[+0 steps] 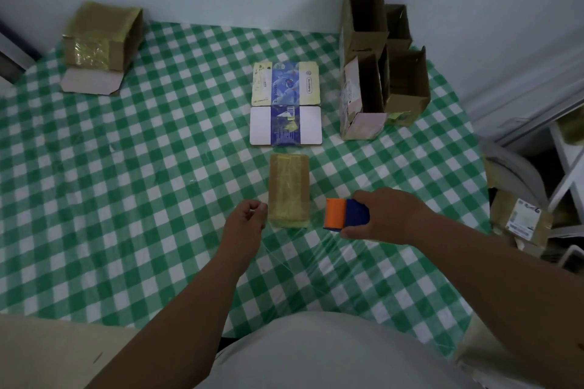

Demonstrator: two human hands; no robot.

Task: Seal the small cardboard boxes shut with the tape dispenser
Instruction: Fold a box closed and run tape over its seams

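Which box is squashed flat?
The blue box in the middle of the table: it lies unfolded, flaps spread out. The brown boxes all keep their shape.

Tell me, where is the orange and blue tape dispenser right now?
The tape dispenser sits in the right hand, low on the checked tablecloth, just right of the taped brown box.

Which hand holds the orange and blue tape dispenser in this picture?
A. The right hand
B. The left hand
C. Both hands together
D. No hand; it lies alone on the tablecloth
A: the right hand grips the tape dispenser beside the taped box, while the left hand is on the box's other side.
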